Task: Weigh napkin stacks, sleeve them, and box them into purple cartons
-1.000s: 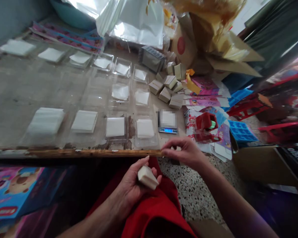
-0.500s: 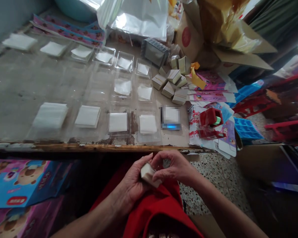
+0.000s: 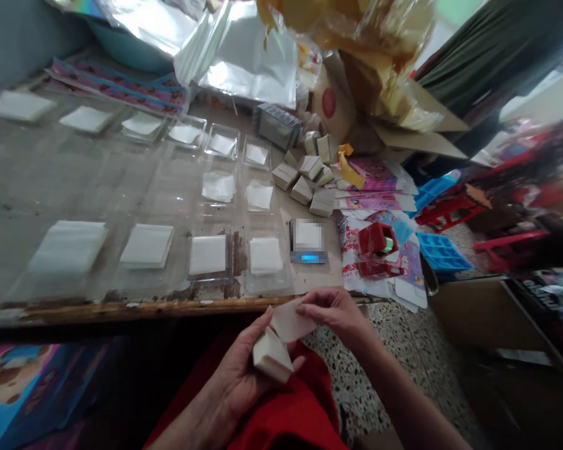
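Thin sheet [image 3: 288, 321] and stack [image 3: 272, 355].
Left hand [image 3: 245, 357] cradles stack, fingers half-curled; right hand [image 3: 334, 309] pinches sheet between thumb and fingers.

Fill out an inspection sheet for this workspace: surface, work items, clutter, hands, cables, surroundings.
Surface: table, front edge worn.
Work items: pale block and thin sheet in hand; white stacks in clear trays; scale, display lit but unreadable.
Clutter: loose blocks heaped beyond the scale; printed packaging and red holder to its right.
Hands: left hand cradles the pale block; right hand pinches the thin sheet.
Cables: nothing seen.
Surroundings: blue tray, cardboard box and speckled floor right of the table.
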